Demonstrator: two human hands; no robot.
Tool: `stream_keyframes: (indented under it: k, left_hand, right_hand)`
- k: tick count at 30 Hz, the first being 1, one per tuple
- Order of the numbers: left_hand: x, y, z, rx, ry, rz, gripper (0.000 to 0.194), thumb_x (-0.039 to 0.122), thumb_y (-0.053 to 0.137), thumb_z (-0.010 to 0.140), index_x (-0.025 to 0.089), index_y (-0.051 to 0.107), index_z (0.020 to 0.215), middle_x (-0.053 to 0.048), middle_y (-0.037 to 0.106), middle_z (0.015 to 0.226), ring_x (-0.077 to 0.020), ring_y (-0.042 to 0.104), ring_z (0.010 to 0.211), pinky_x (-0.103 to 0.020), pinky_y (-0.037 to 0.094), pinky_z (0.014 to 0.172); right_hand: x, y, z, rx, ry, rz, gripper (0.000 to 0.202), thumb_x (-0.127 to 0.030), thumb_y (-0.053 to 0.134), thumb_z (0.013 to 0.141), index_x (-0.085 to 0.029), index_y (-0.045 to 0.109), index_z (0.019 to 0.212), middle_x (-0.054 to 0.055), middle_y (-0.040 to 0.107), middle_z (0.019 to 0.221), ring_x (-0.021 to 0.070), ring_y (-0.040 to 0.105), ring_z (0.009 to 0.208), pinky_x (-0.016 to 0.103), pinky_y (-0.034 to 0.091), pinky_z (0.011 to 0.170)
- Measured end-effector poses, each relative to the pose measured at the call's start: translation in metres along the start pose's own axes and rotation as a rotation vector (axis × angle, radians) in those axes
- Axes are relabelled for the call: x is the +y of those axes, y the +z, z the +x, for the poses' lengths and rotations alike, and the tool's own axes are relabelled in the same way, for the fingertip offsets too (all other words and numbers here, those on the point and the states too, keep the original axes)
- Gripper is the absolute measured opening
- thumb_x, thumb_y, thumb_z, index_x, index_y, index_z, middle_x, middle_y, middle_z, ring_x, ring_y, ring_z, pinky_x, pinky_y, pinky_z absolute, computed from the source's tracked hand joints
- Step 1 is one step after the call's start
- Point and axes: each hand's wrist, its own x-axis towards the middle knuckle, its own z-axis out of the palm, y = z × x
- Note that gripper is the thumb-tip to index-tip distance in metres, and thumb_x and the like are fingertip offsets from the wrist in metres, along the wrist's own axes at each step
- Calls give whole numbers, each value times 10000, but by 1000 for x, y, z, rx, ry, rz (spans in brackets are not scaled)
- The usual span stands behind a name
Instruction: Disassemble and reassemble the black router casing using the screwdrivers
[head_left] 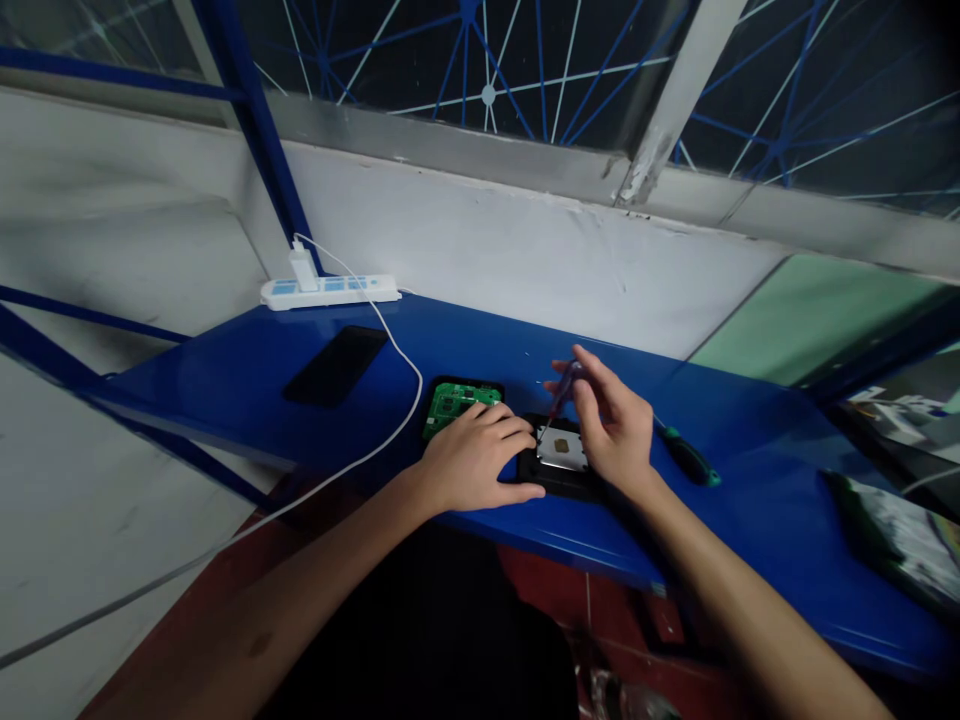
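A black casing (566, 486) with a silver metal plate (568, 452) lies near the front edge of the blue table. My right hand (611, 420) is closed on a small screwdriver (564, 388), its tip down at the plate's upper left corner. Fingers spread, my left hand (484, 455) lies palm down, its fingertips at the casing's left side. Partly under that hand is a green circuit board (454, 400) in a black shell. Whatever is beneath my left palm is hidden.
A white cable (397, 350) runs from the power strip (334, 291) across the blue table (420, 320). A black phone-like slab (336, 366) lies left. Right of my hands are a green-and-black screwdriver (690, 457) and a plastic bag (900, 535).
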Motion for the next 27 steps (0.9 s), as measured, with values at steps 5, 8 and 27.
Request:
stream_keyframes:
  k: [5,8,27]
  left_hand:
    - [0,0,0,1,2,-4,474,613,635,877,220,667,1139,-35,680,1249,-279,552,1185,-433,398,994]
    - [1,-1,0,1,3,2,468,604,640,878,213,669,1135,-37,680,1243,-276,553,1176,-429,400,991]
    - [1,-2,1,-6,-4,0,494,603,641,878,213,648,1180,-47,673,1246,-277,555,1180,-428,399,1005]
  right_hand:
    - [3,0,4,46,-127,-74,461,-209,603,937,-363,564,1370,29,640,941,178,658,797,376,612,724]
    - [2,0,5,47,-161,-104,459,-214,648,914,-360,586,1344,24,596,889,171,621,751,356,600,667]
    - [-3,-4,2,-48,-151,-120,517,-208,404,1017,-355,373,1512,73,610,1150,197,687,923,424,587,824]
